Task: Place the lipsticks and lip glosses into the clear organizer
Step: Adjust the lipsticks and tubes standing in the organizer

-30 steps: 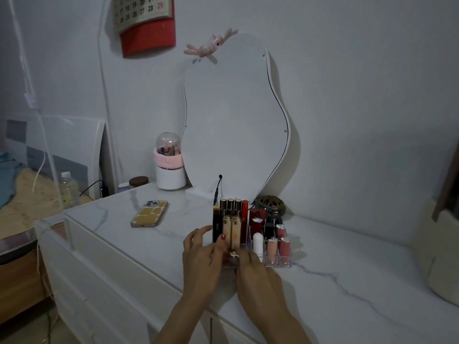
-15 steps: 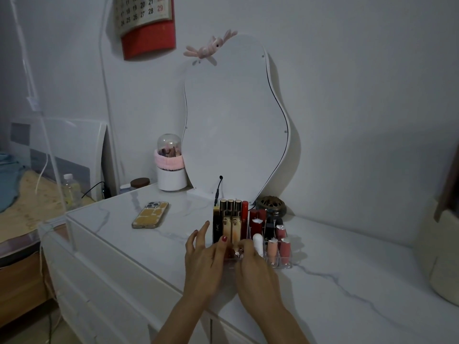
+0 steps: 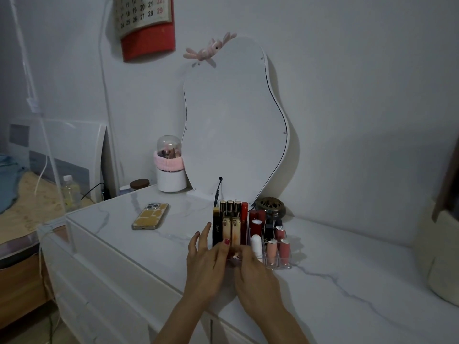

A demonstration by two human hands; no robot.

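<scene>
1. The clear organizer [image 3: 285, 265] is standing on the white marble-patterned tabletop [image 3: 347, 281], just in front of the wavy-edged mirror [image 3: 236, 135] that is leaning against the wall.
2. Tall gold-capped tubes [image 3: 230, 209] and a slim red tube [image 3: 244, 219] are standing upright in the back left compartments; a black tube [image 3: 216, 228] with a white logo and two gold cases [image 3: 231, 230] are standing in front of them.
3. On the right side, dark red lipsticks [image 3: 257, 223], a white tube [image 3: 256, 244] and pink glosses [image 3: 279, 249] are filling the lower compartments.
4. The left hand [image 3: 207, 264] is resting at the organizer's front left corner, fingers spread and loosely extended, its red-nailed thumb [image 3: 226, 242] touching the base of the gold cases; it is gripping nothing that can be seen.
5. The right hand [image 3: 255, 274] is curling its fingers over the front left compartments, pinching something small and partly hidden there; what it is cannot be told.
6. A phone [image 3: 150, 216] in a yellow case is lying face down on the tabletop, well to the left of the organizer.
7. A white pot [image 3: 171, 178] with a pink band and a clear dome is sitting by the mirror's left edge, and a brass-coloured dish [image 3: 270, 206] is sitting behind the organizer.
8. A calendar [image 3: 146, 23] is hanging on the wall above.
</scene>
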